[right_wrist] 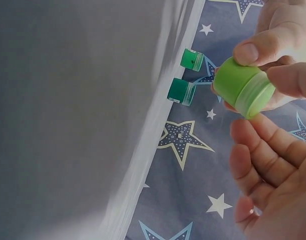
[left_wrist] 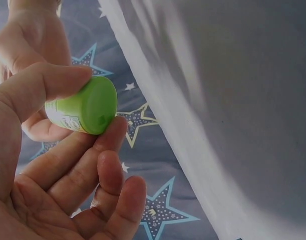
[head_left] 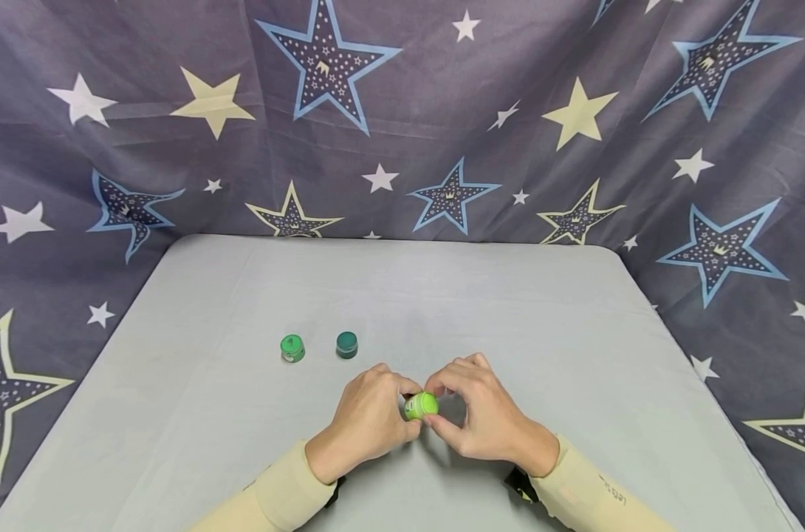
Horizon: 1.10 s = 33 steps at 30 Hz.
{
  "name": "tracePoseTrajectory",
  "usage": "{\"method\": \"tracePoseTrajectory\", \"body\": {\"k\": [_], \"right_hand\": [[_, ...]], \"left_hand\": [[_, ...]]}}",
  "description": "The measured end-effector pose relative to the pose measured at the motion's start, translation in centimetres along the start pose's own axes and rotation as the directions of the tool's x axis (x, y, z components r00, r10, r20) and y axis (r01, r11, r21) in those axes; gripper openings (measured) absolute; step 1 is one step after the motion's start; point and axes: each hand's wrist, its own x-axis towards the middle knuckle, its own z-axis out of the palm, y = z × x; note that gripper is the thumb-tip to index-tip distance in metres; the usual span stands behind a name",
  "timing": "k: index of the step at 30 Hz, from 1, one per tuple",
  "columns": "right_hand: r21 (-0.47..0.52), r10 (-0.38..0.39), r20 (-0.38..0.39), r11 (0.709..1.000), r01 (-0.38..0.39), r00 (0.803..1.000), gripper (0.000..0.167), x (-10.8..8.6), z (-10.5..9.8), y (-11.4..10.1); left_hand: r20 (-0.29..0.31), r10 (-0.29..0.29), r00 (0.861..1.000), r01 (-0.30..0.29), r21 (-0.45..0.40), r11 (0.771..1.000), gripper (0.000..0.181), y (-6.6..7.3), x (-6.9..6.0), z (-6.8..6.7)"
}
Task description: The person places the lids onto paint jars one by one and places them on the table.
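Note:
Between both hands, above the near middle of the table, is a small lime-green paint jar [head_left: 421, 405] lying tilted on its side. My left hand [head_left: 371, 417] pinches its body between thumb and fingers; a printed label shows there in the left wrist view. At the lid end, the thumb and fingertips of my right hand [head_left: 485, 410] grip the lid [right_wrist: 257, 95]. In the right wrist view the jar [right_wrist: 233, 80] looks closed, lid on body. The other fingers of the right hand curve loosely below it.
Two more small jars stand farther back to the left on the grey-white table [head_left: 495, 295]: a bright green jar [head_left: 292, 348] and a dark teal-green jar [head_left: 346, 345]. A star-patterned curtain [head_left: 402, 118] hangs behind and along the sides.

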Motion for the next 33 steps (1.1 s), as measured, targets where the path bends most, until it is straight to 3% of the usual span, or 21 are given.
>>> {"method": "tracePoseTrajectory", "body": {"k": [21,33], "right_hand": [[-0.055,0.059,0.009,0.997,-0.058,0.998,0.019,-0.06,-0.02,-0.05],[-0.008,0.003,0.022,1.0,-0.002,1.0,0.027,-0.04,-0.11,-0.03]], "left_hand": [[0.011,0.0,1.0,0.0,-0.002,1.0,0.022,0.07,-0.02,-0.04],[0.007,0.001,1.0,-0.001,-0.007,1.0,0.024,0.07,-0.01,-0.03]]}}
